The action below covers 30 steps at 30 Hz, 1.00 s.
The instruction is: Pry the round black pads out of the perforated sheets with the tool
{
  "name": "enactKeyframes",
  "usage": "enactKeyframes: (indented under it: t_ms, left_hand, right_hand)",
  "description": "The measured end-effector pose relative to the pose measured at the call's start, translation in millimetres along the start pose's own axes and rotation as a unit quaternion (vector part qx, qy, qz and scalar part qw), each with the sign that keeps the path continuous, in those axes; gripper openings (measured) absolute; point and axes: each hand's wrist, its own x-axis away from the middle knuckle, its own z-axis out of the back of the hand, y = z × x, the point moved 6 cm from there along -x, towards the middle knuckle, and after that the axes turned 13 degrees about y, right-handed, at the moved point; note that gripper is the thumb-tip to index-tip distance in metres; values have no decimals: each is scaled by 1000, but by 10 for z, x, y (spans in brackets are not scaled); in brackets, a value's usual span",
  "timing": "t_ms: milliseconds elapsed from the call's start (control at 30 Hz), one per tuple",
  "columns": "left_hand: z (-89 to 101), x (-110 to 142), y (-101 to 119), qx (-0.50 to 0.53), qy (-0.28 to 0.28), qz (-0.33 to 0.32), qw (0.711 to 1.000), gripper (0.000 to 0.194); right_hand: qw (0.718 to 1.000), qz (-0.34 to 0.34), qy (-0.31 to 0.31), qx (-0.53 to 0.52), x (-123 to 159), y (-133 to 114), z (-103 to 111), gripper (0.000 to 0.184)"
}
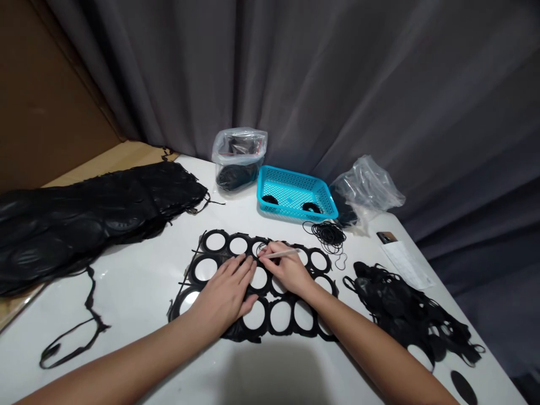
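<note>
A flat black sheet of joined rings (281, 316) lies on the white table, with round openings in rows. My left hand (230, 287) rests flat on it, fingers stretched out over the middle rings. My right hand (287, 267) grips a thin pale pen-like stick (280, 254), its tip down at a ring in the top row. The fingers partly hide that ring, so what the tip touches cannot be made out.
Behind the sheet stand a turquoise basket (297, 214) with small black rings and a clear bag (239, 163) of black pieces. Thin black loops (329, 236) lie near the basket. Black sheets (97, 208) are stacked left; black scraps (400, 304) and a phone (386, 238) lie right.
</note>
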Motion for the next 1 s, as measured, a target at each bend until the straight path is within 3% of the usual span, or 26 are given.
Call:
enactKeyframes:
  t_ms: [133, 200, 267, 400, 500, 600, 733, 867, 1000]
  left_hand:
    - [-21, 6, -3, 9, -2, 12, 1000, 51]
    - [-32, 6, -10, 16, -2, 16, 1000, 51]
    - [-33, 3, -16, 22, -3, 18, 1000, 52]
    - [-18, -9, -14, 24, -14, 17, 999, 54]
    - [5, -10, -15, 26, -13, 16, 999, 53]
    - [43, 22, -53, 26, -5, 14, 1000, 52]
    - [110, 131, -196, -11, 6, 39, 999, 56]
    - [142, 235, -274, -31, 17, 50, 998, 57]
    - [126, 268, -265, -40, 7, 48, 998, 57]
  right_hand:
    - [987, 134, -47, 76, 124, -85, -101, 13]
    - [977, 167, -61, 120, 76, -32, -93, 15]
    - [976, 142, -6, 167, -101, 113, 76, 16]
    - [947, 36, 188, 259, -442, 436, 696, 21]
    - [942, -4, 235, 239, -495, 485, 892, 21]
    - [972, -58, 186, 133, -453, 394, 692, 22]
    - [990, -121, 70, -15, -365, 144, 117, 26]
    - [995, -83, 1, -46, -292, -94, -275, 25]
    - [998, -30, -21, -48, -249, -177, -405, 22]
